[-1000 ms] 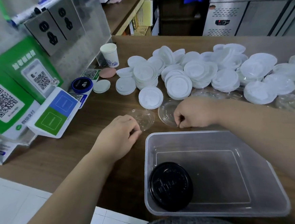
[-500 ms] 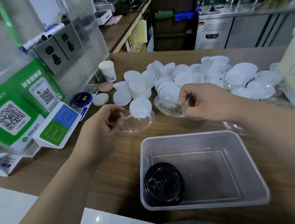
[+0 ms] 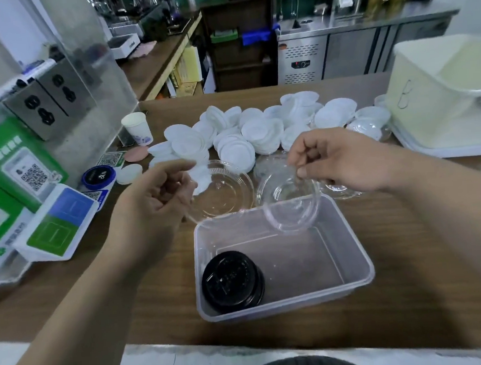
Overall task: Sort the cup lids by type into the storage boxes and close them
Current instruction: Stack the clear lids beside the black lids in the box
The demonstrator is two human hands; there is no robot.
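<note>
Left grip (image 3: 154, 200) pinches the near-left rim of a clear lid (image 3: 224, 193) between thumb and curled fingers, so the lid juts out to the right of the fingers, raised above the table (image 3: 120, 284) just beyond the far-left corner of the storage box (image 3: 356, 242). It is not yet over the opening; released there, it would likely land on the box's rim or on the wood outside it. A second clear lid (image 3: 291, 207) hangs tilted over the box's far edge, dangling below the right grip (image 3: 338, 166), which pinches its upper rim with thumb and fingertips, the other fingers curled. Both holds catch only a thin, slick edge, so either lid could slip or swing, and the tilted one could tip over the wall instead of dropping flat. Inside the box, at its near-left corner, sits a black lid (image 3: 231, 281); putting clear lids beside it may mix types, which I judge the main sorting risk. Beyond the box lies the heap of white lids (image 3: 258, 132), close enough to the right forearm that a careless sweep could scatter them.
</note>
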